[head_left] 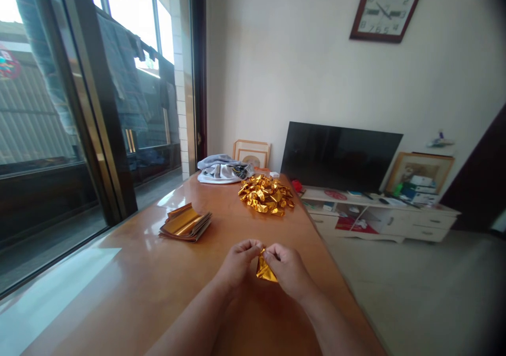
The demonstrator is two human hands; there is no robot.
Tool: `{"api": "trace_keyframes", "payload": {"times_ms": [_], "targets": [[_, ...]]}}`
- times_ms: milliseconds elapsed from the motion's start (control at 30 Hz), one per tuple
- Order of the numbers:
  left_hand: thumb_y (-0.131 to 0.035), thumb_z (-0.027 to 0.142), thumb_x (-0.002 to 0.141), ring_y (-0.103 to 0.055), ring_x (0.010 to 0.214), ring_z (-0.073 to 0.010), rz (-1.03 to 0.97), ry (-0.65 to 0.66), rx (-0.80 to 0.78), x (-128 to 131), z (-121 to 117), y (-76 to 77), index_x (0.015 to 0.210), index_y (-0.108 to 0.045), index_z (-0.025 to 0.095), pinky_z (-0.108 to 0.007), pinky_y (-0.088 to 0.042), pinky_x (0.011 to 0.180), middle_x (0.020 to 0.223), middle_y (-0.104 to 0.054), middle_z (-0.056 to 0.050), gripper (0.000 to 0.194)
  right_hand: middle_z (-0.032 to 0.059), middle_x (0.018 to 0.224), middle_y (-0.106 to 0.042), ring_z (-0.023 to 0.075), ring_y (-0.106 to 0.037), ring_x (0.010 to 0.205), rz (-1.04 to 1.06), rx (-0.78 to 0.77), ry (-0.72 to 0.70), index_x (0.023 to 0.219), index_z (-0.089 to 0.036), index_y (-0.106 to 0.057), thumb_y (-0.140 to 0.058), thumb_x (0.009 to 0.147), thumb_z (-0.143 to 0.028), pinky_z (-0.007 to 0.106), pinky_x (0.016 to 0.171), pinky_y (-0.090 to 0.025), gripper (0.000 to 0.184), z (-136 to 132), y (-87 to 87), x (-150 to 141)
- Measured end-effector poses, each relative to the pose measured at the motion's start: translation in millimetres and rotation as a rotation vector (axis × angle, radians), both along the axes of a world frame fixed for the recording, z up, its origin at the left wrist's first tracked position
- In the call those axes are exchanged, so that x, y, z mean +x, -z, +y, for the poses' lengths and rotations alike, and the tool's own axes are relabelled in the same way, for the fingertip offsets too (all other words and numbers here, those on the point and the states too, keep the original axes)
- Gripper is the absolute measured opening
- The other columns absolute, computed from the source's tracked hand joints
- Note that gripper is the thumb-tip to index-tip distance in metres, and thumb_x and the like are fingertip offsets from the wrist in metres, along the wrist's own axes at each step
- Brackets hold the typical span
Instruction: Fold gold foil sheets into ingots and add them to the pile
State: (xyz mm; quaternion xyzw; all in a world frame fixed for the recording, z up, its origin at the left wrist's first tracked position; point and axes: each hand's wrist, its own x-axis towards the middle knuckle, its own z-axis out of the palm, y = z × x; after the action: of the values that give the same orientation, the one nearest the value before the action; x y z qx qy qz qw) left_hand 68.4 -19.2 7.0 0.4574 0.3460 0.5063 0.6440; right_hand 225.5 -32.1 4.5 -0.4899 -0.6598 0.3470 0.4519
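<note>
Between my two hands is a small sheet of shiny gold foil paper [266,271], partly folded, above the wooden table [158,303]. My left hand [239,261] pinches its upper left corner with thumb and fingers. My right hand [290,269] grips the paper from the right, thumb on top; part of the sheet is hidden behind these fingers. Beyond my hands lies a heap of folded gold foil pieces [266,195]. To the left rests a stack of flat gold foil sheets [185,223], its top sheets curling upward.
Folded clothes [223,170] lie at the table's far end, before leaning picture frames [253,153]. A television [342,158] and a white low cabinet [407,224] stand beyond the table's right edge. A sliding glass door [90,108] is on the left.
</note>
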Motion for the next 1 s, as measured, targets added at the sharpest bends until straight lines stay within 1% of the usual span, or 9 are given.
{"api": "trace_keyframes", "payload": {"times_ms": [167,267,333,433,567,633,767,900,1000], "targets": [[-0.074,0.048,0.075,-0.047,0.066,-0.0125,0.107,0.016,0.03,-6.8,4.1,-0.1,0.087,-0.075,0.016,-0.025,-0.034,0.061,0.076,-0.062,-0.002,0.034,0.0003,0.067,-0.057,0.0146,-0.052,0.063,0.05,-0.017,-0.004,0.073,-0.018,-0.059,-0.06,0.086,-0.044,0.024,0.055,-0.04,0.03,0.3,-1.3,1.8],[-0.063,0.056,0.083,-0.047,0.069,-0.0132,0.114,-0.003,0.028,-7.6,4.5,0.2,0.099,-0.075,0.016,-0.026,-0.035,0.063,0.079,-0.061,-0.003,0.045,0.001,0.07,-0.059,0.0146,-0.053,0.065,0.087,-0.038,-0.017,0.076,-0.017,-0.06,-0.06,0.087,-0.044,0.024,0.057,-0.042,0.029,0.6,-1.9,3.4],[-0.056,0.061,0.087,-0.048,0.071,-0.0137,0.117,-0.038,0.022,-6.8,3.4,-1.1,0.102,-0.074,0.016,-0.026,-0.036,0.065,0.08,-0.06,-0.003,0.051,0.001,0.07,-0.059,0.0143,-0.053,0.064,0.097,-0.056,-0.019,0.077,-0.017,-0.06,-0.06,0.086,-0.045,0.023,0.057,-0.043,0.029,0.6,-2.5,4.1],[-0.053,0.06,0.089,-0.05,0.074,-0.0147,0.175,-0.119,0.072,-4.8,0.6,-4.3,0.097,-0.071,0.017,-0.026,-0.038,0.068,0.082,-0.062,-0.003,0.047,0.0008,0.07,-0.059,0.0138,-0.052,0.064,0.093,-0.069,-0.016,0.077,-0.017,-0.061,-0.06,0.086,-0.045,0.023,0.056,-0.042,0.03,0.1,-3.6,3.9],[-0.063,0.048,0.086,-0.05,0.075,-0.0145,0.25,-0.212,0.209,-2.7,-1.3,-8.0,0.078,-0.062,0.018,-0.025,-0.039,0.072,0.075,-0.058,0.001,0.031,0.0006,0.069,-0.058,0.0138,-0.053,0.064,0.074,-0.064,-0.01,0.077,-0.016,-0.061,-0.059,0.087,-0.044,0.022,0.056,-0.042,0.029,-1.6,-6.6,2.8],[-0.066,0.042,0.083,-0.05,0.074,-0.0141,0.257,-0.228,0.233,-2.6,-1.3,-9.4,0.074,-0.059,0.018,-0.024,-0.04,0.072,0.073,-0.056,0.002,0.027,0.0004,0.069,-0.058,0.0137,-0.053,0.064,0.07,-0.061,-0.008,0.077,-0.016,-0.061,-0.059,0.087,-0.043,0.022,0.056,-0.042,0.029,-2.7,-8.6,2.7],[-0.067,0.037,0.081,-0.052,0.074,-0.0146,0.27,-0.186,0.217,-3.4,-1.8,-12.3,0.075,-0.062,0.017,-0.024,-0.041,0.071,0.073,-0.059,0.001,0.022,-0.0001,0.069,-0.058,0.0134,-0.052,0.065,0.06,-0.037,-0.007,0.076,-0.017,-0.061,-0.059,0.087,-0.042,0.022,0.056,-0.041,0.028,-3.8,-11.1,3.6],[-0.066,0.04,0.084,-0.055,0.074,-0.0154,0.257,-0.066,0.185,-2.9,-3.2,-13.0,0.077,-0.065,0.015,-0.025,-0.042,0.07,0.074,-0.063,-0.001,0.025,-0.0006,0.068,-0.057,0.013,-0.051,0.064,0.049,-0.025,-0.018,0.074,-0.017,-0.059,-0.058,0.088,-0.042,0.022,0.055,-0.04,0.029,-4.1,-11.4,3.6],[-0.068,0.041,0.083,-0.054,0.073,-0.0152,0.249,-0.039,0.166,-1.6,-3.5,-12.3,0.077,-0.066,0.015,-0.025,-0.042,0.069,0.074,-0.064,-0.002,0.027,-0.0007,0.068,-0.057,0.013,-0.051,0.064,0.037,-0.025,-0.01,0.073,-0.017,-0.059,-0.058,0.088,-0.043,0.022,0.055,-0.04,0.03,-4.7,-11.9,2.8]]}}
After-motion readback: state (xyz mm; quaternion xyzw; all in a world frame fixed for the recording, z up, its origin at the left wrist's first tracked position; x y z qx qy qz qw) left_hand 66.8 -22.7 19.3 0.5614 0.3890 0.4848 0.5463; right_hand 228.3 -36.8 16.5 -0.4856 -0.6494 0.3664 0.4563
